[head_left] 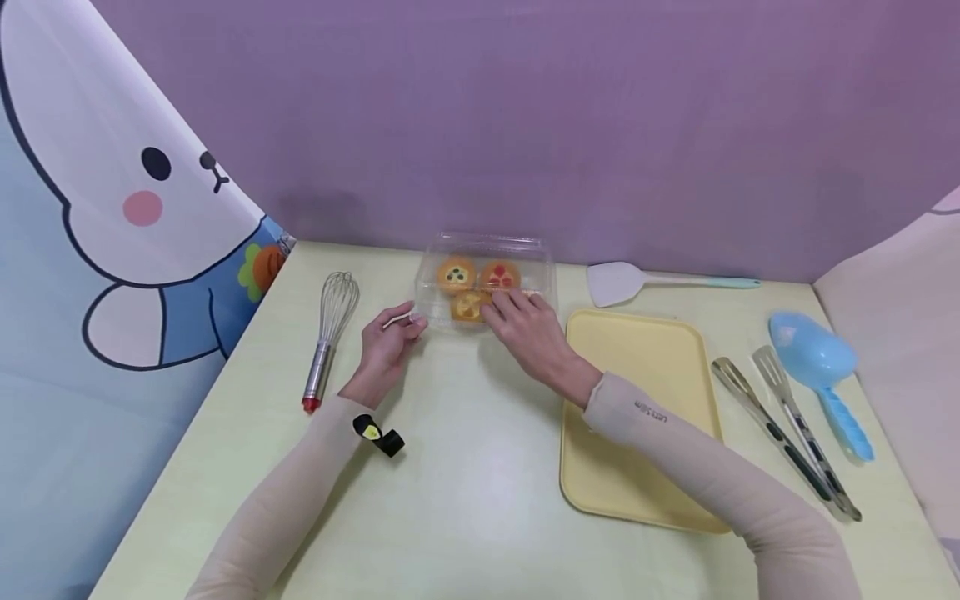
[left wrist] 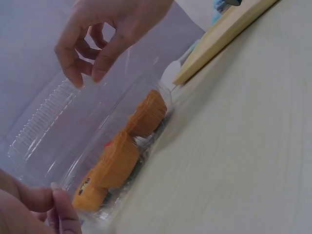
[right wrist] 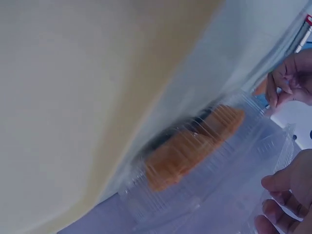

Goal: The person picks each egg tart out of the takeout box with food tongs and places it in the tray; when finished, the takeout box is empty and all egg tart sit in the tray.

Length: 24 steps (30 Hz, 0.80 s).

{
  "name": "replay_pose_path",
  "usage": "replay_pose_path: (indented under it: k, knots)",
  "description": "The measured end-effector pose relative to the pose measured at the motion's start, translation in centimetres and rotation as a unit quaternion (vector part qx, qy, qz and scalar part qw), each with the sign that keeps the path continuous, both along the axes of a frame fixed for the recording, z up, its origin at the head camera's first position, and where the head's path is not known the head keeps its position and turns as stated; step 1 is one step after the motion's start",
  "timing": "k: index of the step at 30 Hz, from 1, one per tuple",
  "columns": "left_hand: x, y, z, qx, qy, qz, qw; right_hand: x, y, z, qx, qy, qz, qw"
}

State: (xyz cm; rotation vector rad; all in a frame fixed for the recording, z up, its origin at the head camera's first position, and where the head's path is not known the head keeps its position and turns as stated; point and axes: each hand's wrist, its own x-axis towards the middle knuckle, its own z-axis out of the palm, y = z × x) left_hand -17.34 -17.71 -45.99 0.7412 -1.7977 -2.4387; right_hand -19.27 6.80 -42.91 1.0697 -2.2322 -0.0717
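Note:
A clear plastic box (head_left: 546,279) with a hinged lid (left wrist: 41,119) stands at the back of the table. Inside sit three orange-sided cupcakes (head_left: 468,306) with decorated tops. My left hand (head_left: 385,346) pinches the box's front left corner between thumb and fingers. From the right, my right hand (head_left: 531,337) reaches over the front of the box, its curled fingers and thumb at the lid's edge. The lid stands raised at an angle in the left wrist view. Part of one cupcake is hidden behind the right hand in the head view.
A whisk (head_left: 327,337) lies left of the box. To the right are a white spatula (head_left: 618,283), a yellow tray (head_left: 637,342) under my right forearm, metal tongs (head_left: 780,433) and a blue scoop (head_left: 813,350). A purple cloth (head_left: 562,125) hangs behind the table.

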Motion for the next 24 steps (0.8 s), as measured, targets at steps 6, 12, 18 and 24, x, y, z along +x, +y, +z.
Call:
replay_pose_path:
  k: [6, 12, 18, 24]
  knots:
    - [-0.2, -0.2, 0.2, -0.003, 0.010, -0.029, 0.9995, -0.3, 0.2, 0.8, -0.023, 0.003, -0.007, 0.9997]
    - [-1.6, -1.7, 1.1, -0.028, -0.020, -0.070, 0.9969, -0.6, 1.1, 2.0, -0.061, -0.010, -0.018, 0.9979]
    - [-4.6, -2.5, 2.1, -0.088, -0.004, -0.104, 0.9907, -1.2, 2.4, 3.3, -0.103, -0.001, -0.035, 0.9941]
    - [-6.5, -2.4, 1.8, -0.101, 0.008, -0.127, 0.9867, -1.7, 3.9, 3.6, -0.116, 0.006, -0.049, 0.9920]
